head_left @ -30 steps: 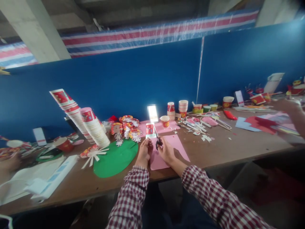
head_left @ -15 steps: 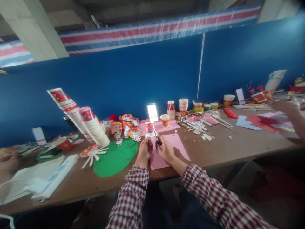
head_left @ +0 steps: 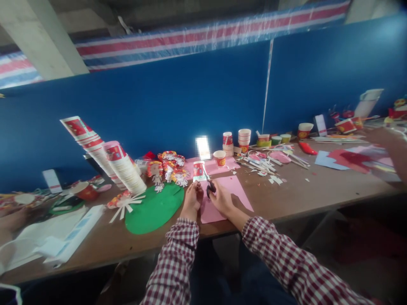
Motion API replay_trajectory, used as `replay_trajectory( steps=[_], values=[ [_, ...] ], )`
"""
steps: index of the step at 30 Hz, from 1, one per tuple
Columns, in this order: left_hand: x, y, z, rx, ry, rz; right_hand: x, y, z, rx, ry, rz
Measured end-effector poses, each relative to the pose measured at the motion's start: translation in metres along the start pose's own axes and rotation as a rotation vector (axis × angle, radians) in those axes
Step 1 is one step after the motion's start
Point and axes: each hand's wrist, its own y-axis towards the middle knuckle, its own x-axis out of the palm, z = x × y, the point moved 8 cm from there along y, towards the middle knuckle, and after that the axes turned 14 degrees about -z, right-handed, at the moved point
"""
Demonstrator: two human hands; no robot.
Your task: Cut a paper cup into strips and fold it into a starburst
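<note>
My left hand [head_left: 192, 198] is closed at the lower edge of a red and white paper cup [head_left: 199, 170]. In my right hand [head_left: 221, 198] are scissors [head_left: 210, 187] with black handles. Their blades point away from me and lie against the cup's right side; how far they cut into it is too small to tell. Both hands are over a pink paper sheet [head_left: 241, 192] on the table. Just beyond the cup stands another paper cup [head_left: 219, 158], upright.
Tall leaning stacks of paper cups [head_left: 124, 169] and a green oval sheet [head_left: 155, 212] are on the left, beside paper figures [head_left: 155, 170]. A power strip [head_left: 76, 237] lies near the front edge. Paper strips [head_left: 263, 165] and coloured sheets [head_left: 349, 161] lie to the right.
My hands, the scissors and the cup hold nearly the same position. At the far right another person's arm has moved and is blurred; at the far left another person's hand has shifted.
</note>
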Motion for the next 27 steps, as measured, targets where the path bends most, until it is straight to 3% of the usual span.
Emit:
replay_trajectory(
  steps=[20,27],
  values=[
    [0.008,-0.012,0.003,0.000,0.020,0.020,0.003,0.000,0.000,0.002,-0.050,-0.036],
    [0.009,0.012,-0.007,0.015,0.104,-0.031,0.001,0.000,-0.002,-0.025,-0.074,-0.009]
  ],
)
